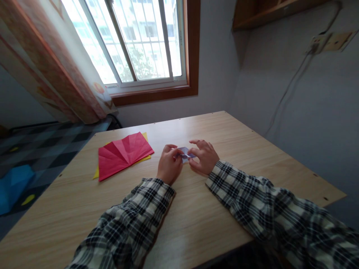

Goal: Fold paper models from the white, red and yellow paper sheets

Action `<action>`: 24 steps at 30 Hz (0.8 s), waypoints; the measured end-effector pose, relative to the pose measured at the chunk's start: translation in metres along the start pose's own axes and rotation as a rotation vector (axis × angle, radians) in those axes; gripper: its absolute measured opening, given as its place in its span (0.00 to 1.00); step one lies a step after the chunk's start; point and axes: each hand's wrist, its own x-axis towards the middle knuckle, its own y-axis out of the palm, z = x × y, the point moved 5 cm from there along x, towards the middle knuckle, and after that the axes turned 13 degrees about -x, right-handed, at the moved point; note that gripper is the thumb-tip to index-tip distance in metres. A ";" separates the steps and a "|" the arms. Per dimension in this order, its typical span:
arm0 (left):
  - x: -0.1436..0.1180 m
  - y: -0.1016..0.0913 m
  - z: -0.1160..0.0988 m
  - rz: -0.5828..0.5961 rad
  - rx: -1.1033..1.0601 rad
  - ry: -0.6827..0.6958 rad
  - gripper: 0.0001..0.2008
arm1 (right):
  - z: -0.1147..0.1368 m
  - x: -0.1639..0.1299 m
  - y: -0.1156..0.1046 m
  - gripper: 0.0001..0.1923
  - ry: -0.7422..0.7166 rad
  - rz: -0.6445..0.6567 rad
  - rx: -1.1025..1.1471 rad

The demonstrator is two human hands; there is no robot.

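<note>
- Small folded paper piece (186, 154), pale lilac-white, pinched between both hands just above the middle of the wooden surface (252, 149).
- Flat and angular, with a pointed flap showing at the top; mostly covered by fingertips, so full outline hard to tell.
- Left hand (169, 164): fingers curled closed on the piece's left edge, wrist resting on the surface.
- Right hand (204, 157): thumb and forefinger closed on the right edge, remaining fingers spread loosely above.
- Both forearms in black-and-white plaid sleeves (134, 220).
- To the left, well apart from the hands: red creased sheet (123, 154), fanned with fold lines, lying over a yellow sheet (97, 172) whose edges peek out.
- Beyond the surface: window (131, 41) with curtain (53, 63) at its left.
</note>
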 end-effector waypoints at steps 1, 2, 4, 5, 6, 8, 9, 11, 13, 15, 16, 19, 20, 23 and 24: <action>0.000 0.000 0.000 0.005 0.000 -0.004 0.10 | 0.000 0.000 0.001 0.08 0.003 0.006 0.003; 0.000 0.001 0.000 0.010 0.000 -0.008 0.10 | 0.000 0.000 0.001 0.08 0.005 0.011 0.005; -0.001 0.001 -0.001 0.017 0.000 -0.011 0.10 | 0.000 0.000 0.002 0.08 0.008 0.020 0.008; -0.001 0.001 -0.001 0.017 -0.001 -0.010 0.10 | 0.000 -0.001 0.002 0.08 0.008 0.026 0.011; -0.001 0.001 -0.002 0.018 -0.001 -0.007 0.10 | 0.000 -0.001 0.003 0.08 0.009 0.033 0.016; 0.000 0.001 -0.004 0.027 0.005 0.000 0.10 | 0.001 -0.001 0.004 0.08 0.013 0.046 0.027; 0.000 0.002 -0.005 0.036 0.010 0.004 0.11 | 0.001 -0.001 0.005 0.08 0.014 0.055 0.031; 0.000 0.002 -0.006 0.056 0.018 0.011 0.11 | 0.001 -0.001 0.006 0.09 0.013 0.073 0.038; 0.000 0.003 -0.006 0.063 0.020 0.018 0.11 | 0.001 -0.002 0.007 0.09 0.010 0.085 0.047; 0.000 0.003 -0.007 0.069 0.023 0.026 0.11 | 0.001 -0.002 0.009 0.09 0.009 0.089 0.056; 0.000 0.003 -0.007 0.074 0.025 0.029 0.11 | 0.001 -0.002 0.009 0.09 0.008 0.089 0.060; 0.000 0.004 -0.006 0.091 0.039 0.030 0.11 | 0.000 -0.002 0.011 0.08 0.003 0.087 0.071; 0.000 0.004 -0.007 0.094 0.042 0.031 0.11 | 0.000 -0.002 0.012 0.09 0.001 0.086 0.073; 0.000 0.005 -0.007 0.105 0.040 0.034 0.10 | -0.001 -0.002 0.013 0.09 -0.005 0.085 0.076; 0.000 0.005 -0.007 0.112 0.039 0.033 0.10 | -0.001 -0.002 0.014 0.09 -0.006 0.086 0.076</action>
